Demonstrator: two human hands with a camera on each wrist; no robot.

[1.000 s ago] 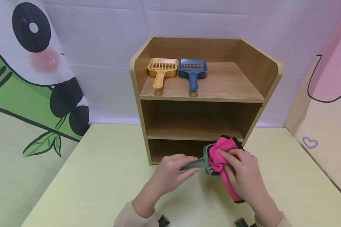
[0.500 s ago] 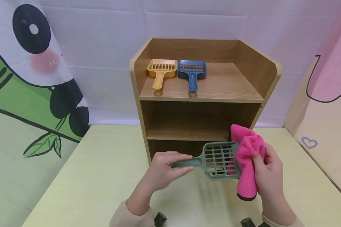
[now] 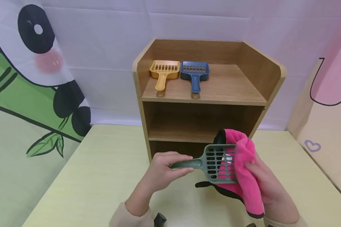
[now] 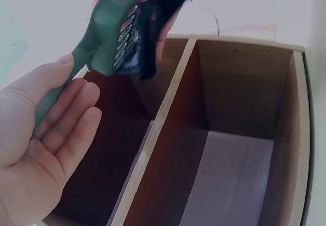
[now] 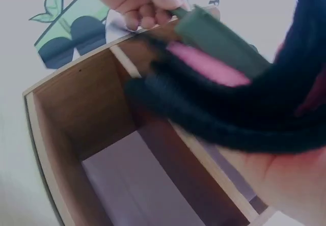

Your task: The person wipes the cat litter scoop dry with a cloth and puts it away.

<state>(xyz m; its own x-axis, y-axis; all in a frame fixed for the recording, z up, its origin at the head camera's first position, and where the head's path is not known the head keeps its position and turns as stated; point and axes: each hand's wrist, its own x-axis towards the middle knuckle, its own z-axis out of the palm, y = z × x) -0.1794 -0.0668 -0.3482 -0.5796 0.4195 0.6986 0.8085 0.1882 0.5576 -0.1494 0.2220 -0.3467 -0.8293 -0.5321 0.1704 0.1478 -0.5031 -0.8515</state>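
Observation:
My left hand pinches the handle of a green slotted litter scoop, its slotted face turned toward the head camera. Wrapped over the scoop's far right end is a pink cloth with black edging, which my right hand grips. Part of the cloth hangs behind the slots and shows pink through them. In the left wrist view the scoop slants upward from the thumb and fingers. The right wrist view shows the cloth's dark edge, blurred, below the scoop.
A wooden shelf unit stands behind the hands on a pale table. On its top level a yellow litter scoop and a blue one lie side by side. A printed fabric backdrop hangs behind.
The cloth moved right off the scoop's slots, then back over its right end, and now spreads behind it. The scoop turned its slotted face to view, shifting slightly; the left hand kept its grip.

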